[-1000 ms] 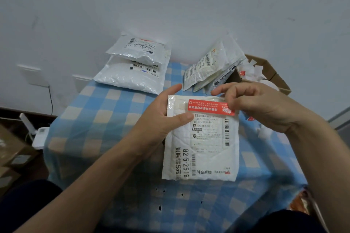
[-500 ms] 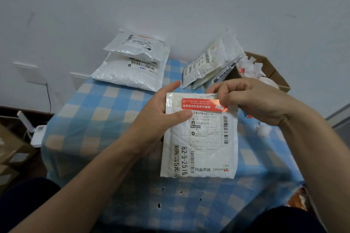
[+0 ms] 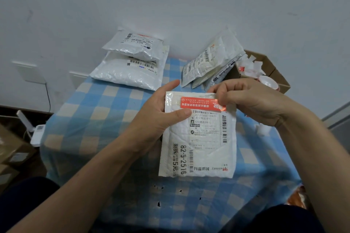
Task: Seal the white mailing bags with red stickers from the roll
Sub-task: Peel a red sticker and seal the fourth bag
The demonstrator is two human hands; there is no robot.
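Over the checked table [image 3: 91, 123], one white mailing bag [image 3: 200, 149] in two hands.
Left hand [image 3: 159, 119] grips the bag's upper left edge, thumb across its front; right hand [image 3: 251, 100] pinches the right end of the red sticker [image 3: 198, 103], which lies along the bag's top strip.

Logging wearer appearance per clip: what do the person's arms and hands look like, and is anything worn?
The left hand and right hand are bare: no gloves, rings or watch show. Both forearms are bare too, with no sleeve in view. At the bottom corners dark clothing shows.
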